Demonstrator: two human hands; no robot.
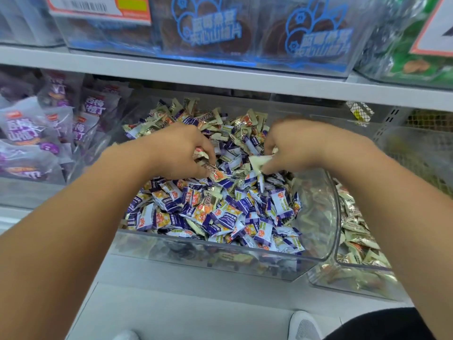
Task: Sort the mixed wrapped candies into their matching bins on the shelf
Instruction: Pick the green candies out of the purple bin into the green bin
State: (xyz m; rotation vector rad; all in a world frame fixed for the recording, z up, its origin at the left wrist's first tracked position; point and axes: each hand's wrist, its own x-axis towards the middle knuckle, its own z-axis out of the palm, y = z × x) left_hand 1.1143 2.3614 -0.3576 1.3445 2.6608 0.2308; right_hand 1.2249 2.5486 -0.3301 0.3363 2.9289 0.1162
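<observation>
A clear plastic bin (203, 251) on the shelf holds a heap of mixed wrapped candies (220, 207), purple-and-white ones toward the front and cream-and-gold ones toward the back. Both hands are down in the heap. My left hand (176, 148) grips a few cream-and-orange candies (208, 165) in its curled fingers. My right hand (301, 143) pinches a cream wrapped candy (261, 161) between thumb and fingers.
A clear bin of cream candies (360, 244) stands to the right, touching the middle bin. A bin of purple packets (36, 133) is on the left. Above, a shelf board (220, 77) carries blue-labelled boxes (208, 30). My shoes (304, 327) show on the floor below.
</observation>
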